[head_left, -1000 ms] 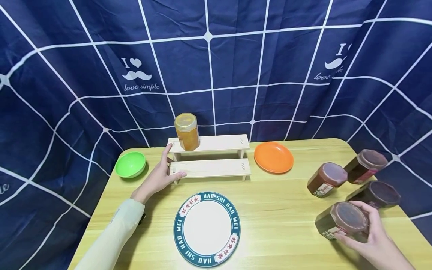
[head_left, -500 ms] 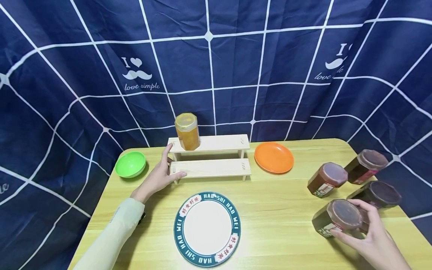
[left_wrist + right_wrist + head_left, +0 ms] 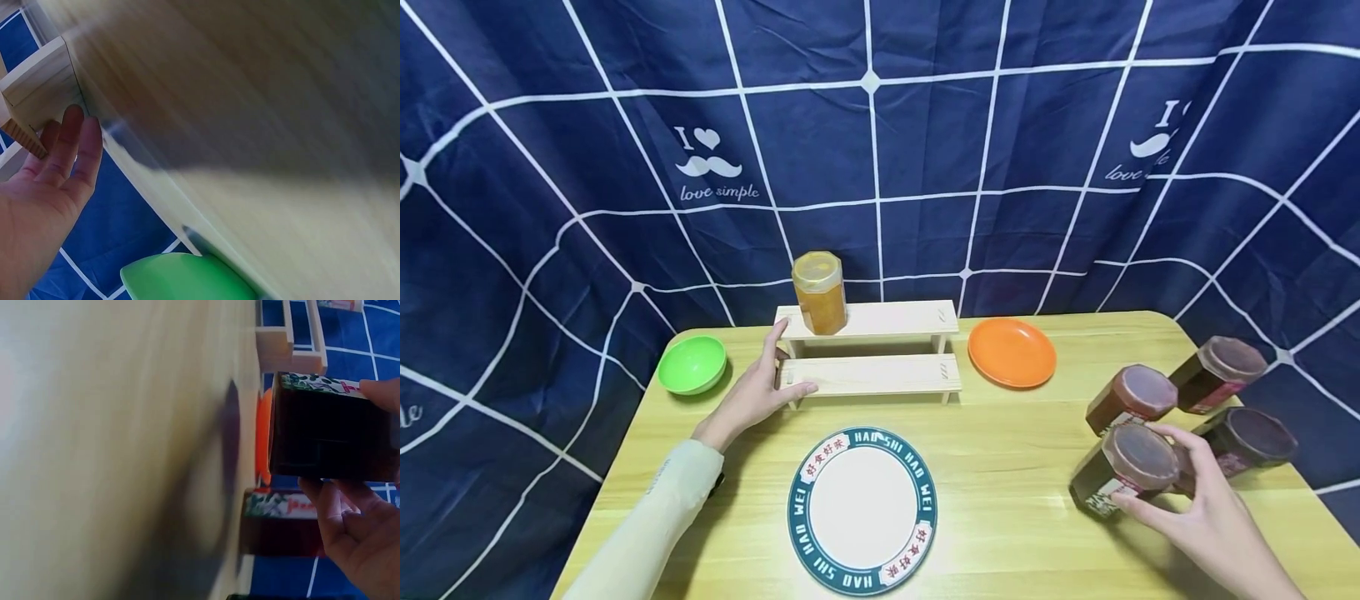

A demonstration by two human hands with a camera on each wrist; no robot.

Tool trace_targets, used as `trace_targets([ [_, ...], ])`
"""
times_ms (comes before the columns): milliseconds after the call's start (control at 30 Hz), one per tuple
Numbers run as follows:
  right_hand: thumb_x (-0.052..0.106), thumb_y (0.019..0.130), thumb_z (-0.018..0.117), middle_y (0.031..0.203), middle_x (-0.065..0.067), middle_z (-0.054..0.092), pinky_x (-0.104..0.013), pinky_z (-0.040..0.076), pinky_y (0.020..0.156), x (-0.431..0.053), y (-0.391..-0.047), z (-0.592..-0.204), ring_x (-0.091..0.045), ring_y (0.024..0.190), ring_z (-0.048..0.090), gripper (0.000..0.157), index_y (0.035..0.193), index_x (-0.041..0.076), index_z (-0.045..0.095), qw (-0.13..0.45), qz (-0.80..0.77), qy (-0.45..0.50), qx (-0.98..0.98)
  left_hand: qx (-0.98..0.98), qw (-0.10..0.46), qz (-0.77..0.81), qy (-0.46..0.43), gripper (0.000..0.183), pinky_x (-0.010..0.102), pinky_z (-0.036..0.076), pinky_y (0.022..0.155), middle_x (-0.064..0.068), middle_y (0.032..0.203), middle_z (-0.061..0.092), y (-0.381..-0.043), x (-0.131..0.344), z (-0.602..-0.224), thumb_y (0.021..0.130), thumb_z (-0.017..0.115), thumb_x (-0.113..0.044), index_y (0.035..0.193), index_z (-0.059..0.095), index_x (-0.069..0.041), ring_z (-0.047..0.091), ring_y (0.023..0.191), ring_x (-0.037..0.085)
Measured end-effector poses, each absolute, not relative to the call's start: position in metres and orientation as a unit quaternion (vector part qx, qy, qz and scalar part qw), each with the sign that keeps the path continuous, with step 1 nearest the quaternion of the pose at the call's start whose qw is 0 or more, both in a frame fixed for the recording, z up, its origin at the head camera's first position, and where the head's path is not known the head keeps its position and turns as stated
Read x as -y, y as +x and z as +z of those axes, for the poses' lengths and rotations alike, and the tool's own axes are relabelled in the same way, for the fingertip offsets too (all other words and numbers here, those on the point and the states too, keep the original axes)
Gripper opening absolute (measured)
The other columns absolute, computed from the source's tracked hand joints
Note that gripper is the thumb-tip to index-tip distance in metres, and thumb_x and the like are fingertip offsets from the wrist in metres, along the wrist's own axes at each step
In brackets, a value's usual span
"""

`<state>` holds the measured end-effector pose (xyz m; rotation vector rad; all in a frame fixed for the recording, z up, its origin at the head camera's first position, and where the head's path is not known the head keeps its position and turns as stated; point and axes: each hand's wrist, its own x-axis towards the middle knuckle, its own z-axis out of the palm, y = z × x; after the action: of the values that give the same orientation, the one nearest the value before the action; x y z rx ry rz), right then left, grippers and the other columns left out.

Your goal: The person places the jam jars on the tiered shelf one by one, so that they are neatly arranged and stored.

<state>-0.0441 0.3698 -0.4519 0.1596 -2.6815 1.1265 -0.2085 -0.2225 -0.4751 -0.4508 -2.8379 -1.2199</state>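
A two-step wooden shelf [image 3: 865, 375] stands at the back of the table. My left hand [image 3: 752, 396] grips its left end, thumb across the lower step and index finger at the upper one. In the left wrist view, the fingers [image 3: 87, 150] lie against the shelf's end. A jar of yellow preserve [image 3: 820, 300] stands on the upper step. My right hand [image 3: 1202, 508] holds a dark jam jar [image 3: 1123, 467] between thumb and fingers, slightly tilted. The right wrist view shows its base raised off the table, with a shadow apart from it.
More jam jars stand at the right: a reddish one [image 3: 1131, 398] and dark ones [image 3: 1217, 375] [image 3: 1251, 437]. An orange plate [image 3: 1011, 352] lies right of the shelf, a green bowl [image 3: 692, 364] left of it. A white plate with a teal rim [image 3: 801, 500] lies in front.
My right hand has moved left and away from me, carrying the dark jam jar up closer to the reddish jar. My left hand stays on the shelf.
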Motion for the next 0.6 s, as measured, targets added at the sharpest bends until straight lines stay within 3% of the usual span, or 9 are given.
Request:
trace_targets([
  [267,0.005,0.075,0.102,0.136,0.023,0.055,-0.005,0.039,0.088,-0.35,-0.061,-0.431,0.012,0.11,0.056,0.109,0.164,0.017,0.042,0.142,0.392,0.065,0.906,0.908,0.011,-0.392,-0.148,0.119,0.054,0.05,0.097,0.019,0.125,0.063,-0.208,0.224,-0.473,0.093,0.09,-0.042,0.175,0.005,-0.03,0.064,0.103,0.033],
  [433,-0.004,0.073,0.1,0.145,0.013,0.054,-0.006,0.043,0.09,-0.338,-0.075,-0.42,0.006,0.11,0.061,0.107,0.163,0.011,0.043,0.166,0.412,0.088,0.892,0.91,0.01,-0.386,-0.147,0.119,0.055,0.049,0.098,0.019,0.125,0.063,-0.208,0.223,-0.473,0.093,0.09,-0.043,0.175,0.005,-0.029,0.064,0.104,0.032],
  [600,-0.005,0.073,0.1,0.133,0.014,0.059,-0.007,0.045,0.087,-0.328,-0.086,-0.41,0.005,0.103,0.064,0.11,0.163,0.012,0.039,0.184,0.419,0.082,0.886,0.915,0.008,-0.378,-0.143,0.119,0.055,0.049,0.098,0.019,0.127,0.063,-0.207,0.223,-0.472,0.093,0.089,-0.045,0.175,0.005,-0.027,0.064,0.105,0.033],
])
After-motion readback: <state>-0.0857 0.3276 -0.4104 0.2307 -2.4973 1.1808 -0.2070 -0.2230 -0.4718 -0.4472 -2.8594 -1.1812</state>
